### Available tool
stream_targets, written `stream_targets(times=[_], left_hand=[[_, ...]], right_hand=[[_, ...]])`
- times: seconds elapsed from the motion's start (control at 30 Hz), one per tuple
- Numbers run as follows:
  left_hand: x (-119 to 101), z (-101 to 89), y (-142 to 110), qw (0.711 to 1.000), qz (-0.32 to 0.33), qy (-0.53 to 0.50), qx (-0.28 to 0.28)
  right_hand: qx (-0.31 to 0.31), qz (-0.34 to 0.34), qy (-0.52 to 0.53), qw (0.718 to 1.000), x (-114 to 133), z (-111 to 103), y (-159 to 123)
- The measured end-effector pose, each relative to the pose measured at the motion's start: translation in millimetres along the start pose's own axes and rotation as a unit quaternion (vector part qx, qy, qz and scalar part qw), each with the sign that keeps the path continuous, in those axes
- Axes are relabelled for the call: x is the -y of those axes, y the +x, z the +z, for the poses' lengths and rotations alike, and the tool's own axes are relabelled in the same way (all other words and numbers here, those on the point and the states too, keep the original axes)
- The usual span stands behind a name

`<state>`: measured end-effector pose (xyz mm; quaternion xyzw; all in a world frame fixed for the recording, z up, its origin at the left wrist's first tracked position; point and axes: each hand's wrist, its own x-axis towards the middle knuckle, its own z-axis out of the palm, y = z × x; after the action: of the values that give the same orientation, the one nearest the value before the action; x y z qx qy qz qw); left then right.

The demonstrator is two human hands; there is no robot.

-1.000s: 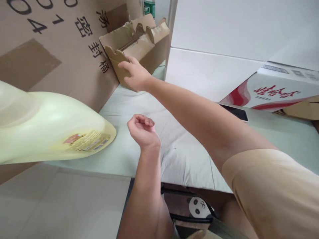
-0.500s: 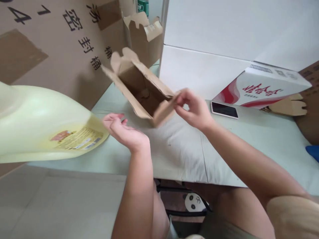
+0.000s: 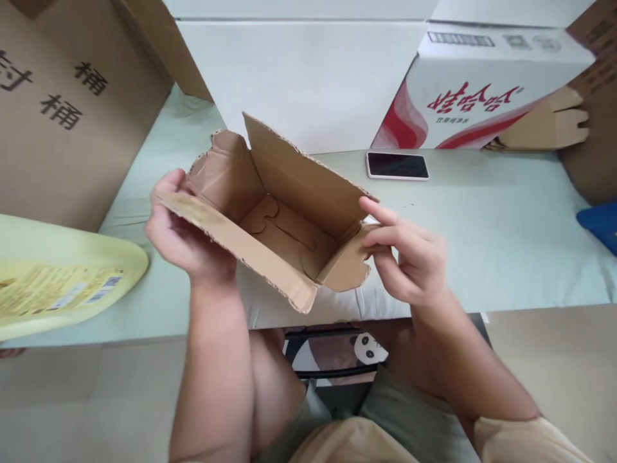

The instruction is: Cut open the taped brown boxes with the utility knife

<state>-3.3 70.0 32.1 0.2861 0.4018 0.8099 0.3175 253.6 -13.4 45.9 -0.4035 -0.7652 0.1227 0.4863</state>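
Observation:
Between my hands is a small brown cardboard box (image 3: pixel 294 212), its top flaps apart and its inside bare. The interlocking bottom flaps show inside. My left hand (image 3: pixel 176 231) grips the box's left end, with some fingers hidden behind a long flap. At the right end, my right hand (image 3: pixel 405 251) pinches the short flap between thumb and fingers, the index finger resting near the corner. The box is tilted toward me over the cloth-covered table.
A pale yellow-green jug (image 3: pixel 72 276) lies at the left. A phone (image 3: pixel 398 166) rests behind the box. White cartons, including one with red lettering (image 3: pixel 477 96), stand along the back. A large brown carton (image 3: pixel 72 128) is at far left; a blue item (image 3: pixel 600 225) lies right.
The box has come nearer to me and turned. My left hand, earlier off the box, now grips its left end. My right hand still holds the right flap. The view has shifted right.

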Motion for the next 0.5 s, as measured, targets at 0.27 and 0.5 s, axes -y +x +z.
stream_targets(times=[0.27,0.5], left_hand=[[11.6,-1.1,-17.8,0.986,0.101,0.071,0.111],[22.3,0.0,-20.8,0.979,0.109,0.048,0.165]], right_hand=[[-0.055,0.037,0.044,0.997,-25.2,7.6,-18.7],[-0.159,0.088,0.024,0.983,-46.6,16.7,-21.6]])
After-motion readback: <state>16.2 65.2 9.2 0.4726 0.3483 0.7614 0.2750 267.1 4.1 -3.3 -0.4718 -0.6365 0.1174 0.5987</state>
